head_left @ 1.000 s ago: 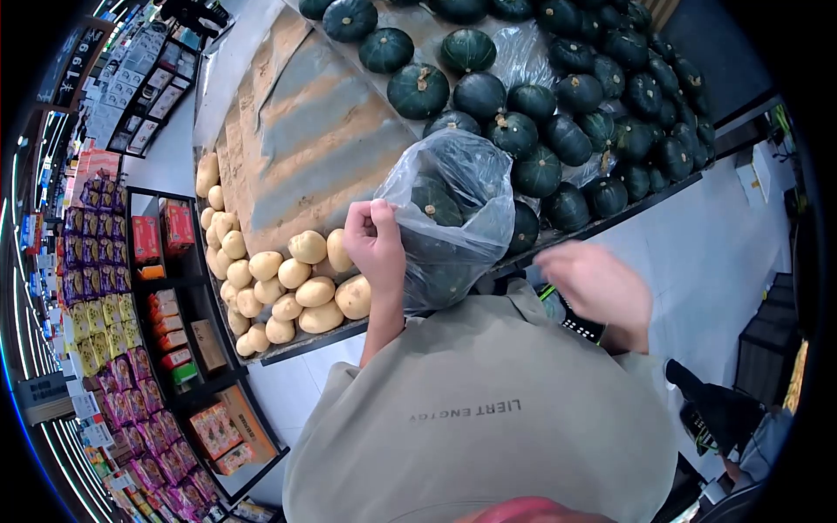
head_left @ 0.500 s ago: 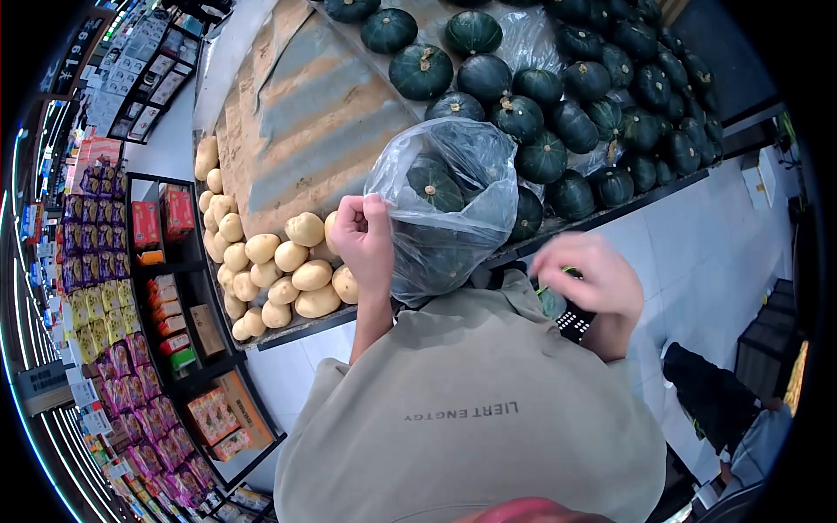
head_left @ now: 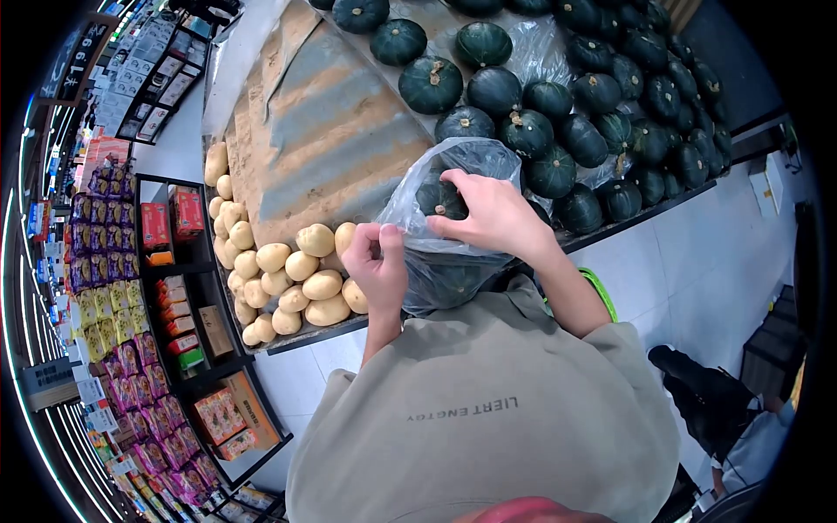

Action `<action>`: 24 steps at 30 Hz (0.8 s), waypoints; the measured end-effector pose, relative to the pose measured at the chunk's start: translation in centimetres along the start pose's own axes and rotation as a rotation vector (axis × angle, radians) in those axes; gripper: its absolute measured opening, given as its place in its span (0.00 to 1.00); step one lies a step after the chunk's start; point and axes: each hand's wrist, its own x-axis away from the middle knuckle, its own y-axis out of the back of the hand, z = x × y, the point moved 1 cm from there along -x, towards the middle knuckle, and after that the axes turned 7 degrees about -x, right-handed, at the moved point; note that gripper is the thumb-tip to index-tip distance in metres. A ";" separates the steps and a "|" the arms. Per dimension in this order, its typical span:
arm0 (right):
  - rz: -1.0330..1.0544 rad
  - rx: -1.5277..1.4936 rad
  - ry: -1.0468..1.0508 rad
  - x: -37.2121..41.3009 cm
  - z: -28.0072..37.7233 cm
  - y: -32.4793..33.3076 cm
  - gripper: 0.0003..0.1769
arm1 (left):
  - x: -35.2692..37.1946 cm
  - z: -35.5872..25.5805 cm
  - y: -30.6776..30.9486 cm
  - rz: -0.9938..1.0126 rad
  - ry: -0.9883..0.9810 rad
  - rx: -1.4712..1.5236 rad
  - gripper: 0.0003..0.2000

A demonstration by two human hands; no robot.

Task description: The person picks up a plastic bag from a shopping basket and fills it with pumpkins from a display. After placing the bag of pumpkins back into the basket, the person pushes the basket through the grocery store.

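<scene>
Far left, shelves [head_left: 166,261] of small packets run out of the picture, their print too small to read. Potatoes [head_left: 296,279] lie heaped at the desk's [head_left: 331,131] near left corner. Just right of them the left hand [head_left: 377,266] is clenched, its grip pinching the rim of a clear, crinkled plastic bag [head_left: 449,270]. The bag sits at the desk's near edge, between the potatoes and the pile [head_left: 575,113] of dark green squashes. One ribbed, dark green squash [head_left: 436,199] with a pale stem shows through the film near the top. Lower down the film glares and darkens, so what else lies inside is hard to make out. The right hand [head_left: 488,213] lies over the bag's mouth, fingers above and thumb below, its grip closed on the film and covering part of the opening. The person's shirt hides the bag's bottom and the desk edge beneath it. The pile is cut off at the top and right.
</scene>
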 end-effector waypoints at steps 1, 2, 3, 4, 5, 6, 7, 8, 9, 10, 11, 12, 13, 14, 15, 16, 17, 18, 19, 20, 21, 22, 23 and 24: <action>-0.023 0.030 0.061 0.1 0.0 -0.2 0.37 | 0.0 -0.1 -0.2 -0.013 -0.013 0.024 0.11; -0.048 0.060 0.123 0.2 0.0 -0.4 0.38 | -0.1 -0.2 -0.3 -0.025 -0.027 0.048 0.11; -0.007 0.064 0.104 0.3 0.1 -0.8 0.42 | 0.0 -0.3 -0.3 -0.019 -0.024 0.047 0.11; -0.009 0.061 0.100 0.4 0.3 -1.1 0.42 | 0.0 -0.3 -0.3 -0.007 -0.049 0.032 0.11; -0.006 0.047 0.105 0.7 0.6 -1.5 0.42 | -0.1 -0.4 -0.3 0.006 -0.075 0.015 0.11; -0.001 0.033 0.112 0.9 0.8 -1.8 0.43 | -0.1 -0.6 -0.4 0.008 -0.073 0.012 0.11; 0.037 0.037 0.083 0.9 1.2 -1.8 0.45 | 0.0 -1.0 -0.5 0.014 -0.094 -0.014 0.11; 0.041 0.032 0.082 0.8 1.1 -2.0 0.45 | 0.0 -1.1 -0.5 0.020 -0.114 -0.039 0.12; 0.033 0.037 0.118 0.8 0.8 -2.1 0.46 | 0.0 -0.9 -0.5 0.023 -0.131 -0.055 0.12; 0.024 0.043 0.154 0.8 0.6 -2.2 0.47 | 0.0 -0.9 -0.5 0.024 -0.127 -0.058 0.12; 0.025 0.039 0.153 0.8 0.5 -2.3 0.47 | 0.0 -1.0 -0.6 0.004 -0.120 -0.034 0.12; 0.007 0.028 0.174 0.7 0.4 -2.4 0.48 | -0.1 -1.1 -0.7 -0.015 -0.113 -0.009 0.12; -0.011 0.018 0.195 0.7 0.3 -2.4 0.49 | -0.1 -1.0 -0.7 -0.013 -0.112 -0.010 0.12; -0.011 0.017 0.194 0.8 0.1 -2.6 0.49 | -0.1 -0.8 -0.6 -0.025 -0.088 0.024 0.12; -0.043 -0.005 0.197 0.7 -0.1 -2.7 0.49 | 0.0 -0.6 -0.6 -0.039 -0.066 0.059 0.11; -0.074 -0.028 0.201 0.7 -0.2 -2.8 0.49 | 0.1 -0.4 -0.7 -0.040 -0.066 0.059 0.11; -0.074 -0.028 0.202 0.9 0.0 -2.8 0.49 | 0.4 -0.1 -0.6 -0.054 -0.070 0.044 0.11; -0.089 -0.046 0.168 1.2 0.3 -2.7 0.49 | 0.5 0.0 -0.4 -0.070 -0.074 0.026 0.11; -0.102 -0.064 0.134 1.4 0.5 -2.6 0.50 | 0.6 0.0 -0.4 -0.074 -0.072 0.023 0.11; -0.094 -0.066 0.135 1.4 0.5 -2.4 0.50 | 0.8 -0.1 -0.4 -0.081 -0.075 0.025 0.11; -0.112 -0.084 0.134 1.6 0.4 -2.1 0.51 | 1.0 -0.2 -0.3 -0.088 -0.076 0.029 0.11; -0.131 -0.102 0.131 1.7 0.3 -1.7 0.52 | 1.1 -0.3 -0.3 -0.093 -0.069 0.026 0.11; -0.147 -0.109 0.101 1.8 0.4 -0.9 0.52 | 1.0 -0.3 -0.2 -0.109 -0.065 0.042 0.11; -0.144 -0.107 0.101 1.9 0.6 -0.1 0.52 | 0.9 -0.3 -0.2 -0.124 -0.065 0.058 0.11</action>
